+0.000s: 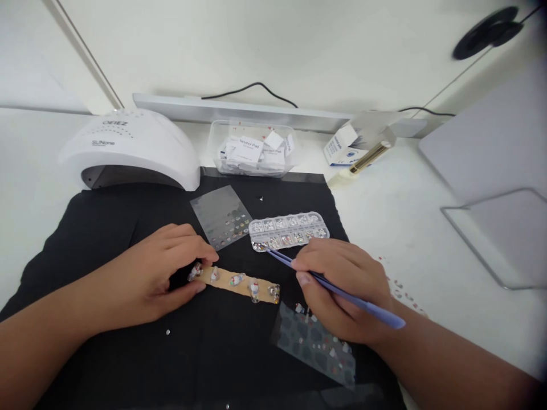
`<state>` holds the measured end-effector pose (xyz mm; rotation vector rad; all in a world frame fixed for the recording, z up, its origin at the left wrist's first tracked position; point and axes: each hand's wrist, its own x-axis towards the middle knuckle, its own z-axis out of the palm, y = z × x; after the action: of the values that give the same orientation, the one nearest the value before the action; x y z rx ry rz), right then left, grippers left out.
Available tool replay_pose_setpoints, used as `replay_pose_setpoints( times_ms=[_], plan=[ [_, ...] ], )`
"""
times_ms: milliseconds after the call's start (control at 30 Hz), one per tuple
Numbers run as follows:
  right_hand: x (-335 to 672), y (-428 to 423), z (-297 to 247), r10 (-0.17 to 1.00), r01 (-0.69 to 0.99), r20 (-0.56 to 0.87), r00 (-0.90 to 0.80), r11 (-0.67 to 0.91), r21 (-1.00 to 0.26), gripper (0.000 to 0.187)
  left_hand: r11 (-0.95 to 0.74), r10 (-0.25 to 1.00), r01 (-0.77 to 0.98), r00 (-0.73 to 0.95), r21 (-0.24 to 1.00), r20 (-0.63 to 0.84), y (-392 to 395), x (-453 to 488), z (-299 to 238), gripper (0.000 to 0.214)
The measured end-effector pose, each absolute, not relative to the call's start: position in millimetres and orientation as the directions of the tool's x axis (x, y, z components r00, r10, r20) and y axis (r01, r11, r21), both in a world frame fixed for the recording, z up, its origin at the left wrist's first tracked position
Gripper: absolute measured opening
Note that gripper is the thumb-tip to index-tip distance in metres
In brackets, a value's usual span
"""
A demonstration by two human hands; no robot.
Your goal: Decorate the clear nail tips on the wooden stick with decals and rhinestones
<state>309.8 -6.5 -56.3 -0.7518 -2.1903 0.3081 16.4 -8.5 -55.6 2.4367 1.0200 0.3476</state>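
My left hand (160, 273) grips the left end of a tan strip (226, 275) between thumb and fingers. Several decorated press-on nails (253, 289) sit in a row along the strip, with gems on some of them. In my right hand (342, 287) is a pair of blue tweezers (333, 287), held like a pen. The tweezer tips reach the lower left compartment of a clear rhinestone case (290, 229); whether they pinch a stone is too small to tell. A clear sticker sheet (224, 213) lies behind the strip, and another patterned sheet (316, 347) lies partly under my right hand.
At the back left stands a white nail lamp (137, 145). A clear tub of alcohol pads (252, 154) and a small white box (348, 142) are along the back. Beside the box is a gold-and-clear tube (370, 158). A black cloth (205, 353) covers the work area, with loose gems on it.
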Motion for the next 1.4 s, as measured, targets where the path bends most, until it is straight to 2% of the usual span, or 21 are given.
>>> replay_pose_setpoints(
  times_ms=[800,1400],
  plan=[
    [309.6,-8.4,-56.3,0.594,0.425,0.610,-0.524,0.804,-0.417,0.015,-0.615,0.727,0.598,0.683,0.513,0.075,-8.4,17.5,-57.1,0.020],
    [310.5,-9.4,-55.5,0.583,0.439,0.593,-0.556,0.811,-0.386,0.016,-0.600,0.732,0.615,0.680,0.512,0.041,-8.2,18.5,-55.2,0.019]
  ],
)
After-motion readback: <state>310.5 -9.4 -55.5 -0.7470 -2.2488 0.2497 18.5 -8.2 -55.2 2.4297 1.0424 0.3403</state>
